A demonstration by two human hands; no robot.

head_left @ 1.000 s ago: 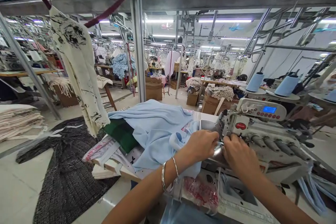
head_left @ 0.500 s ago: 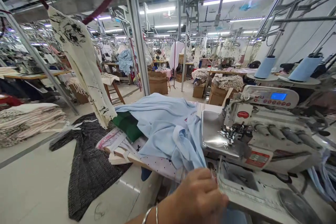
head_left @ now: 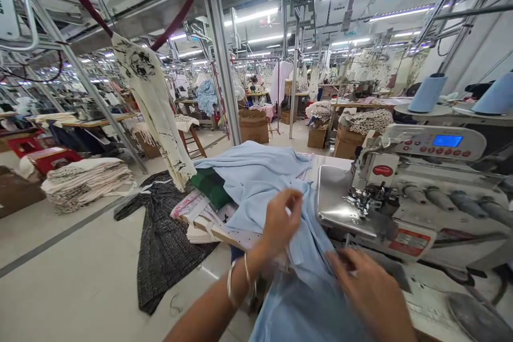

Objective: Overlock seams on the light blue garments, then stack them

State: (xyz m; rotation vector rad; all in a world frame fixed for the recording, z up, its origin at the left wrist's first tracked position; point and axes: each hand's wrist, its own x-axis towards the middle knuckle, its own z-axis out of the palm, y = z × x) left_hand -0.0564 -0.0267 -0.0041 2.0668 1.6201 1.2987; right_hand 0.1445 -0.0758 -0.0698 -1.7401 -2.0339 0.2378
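Light blue fabric [head_left: 256, 176] lies heaped on the table left of a white sewing machine [head_left: 425, 192] and runs down toward me. My left hand [head_left: 280, 222], with bangles on its wrist, pinches a fold of this fabric near the heap. Lower right, my right hand [head_left: 366, 291] is blurred by motion and rests on the same blue fabric in front of the machine's steel plate [head_left: 334, 200]; its fingers look curled on the cloth.
A green cloth [head_left: 210, 187] and printed pieces lie under the blue heap. A dark speckled garment [head_left: 166, 240] is spread on the floor at left, near a stack of folded pieces [head_left: 86, 181]. A white printed garment [head_left: 154, 101] hangs from a rail. Blue thread cones [head_left: 428, 93] stand behind the machine.
Both hands left the machine's needle area. My left hand dropped, then rose to pinch the blue fabric; my right hand came back into view on the cloth, which now hangs toward me.
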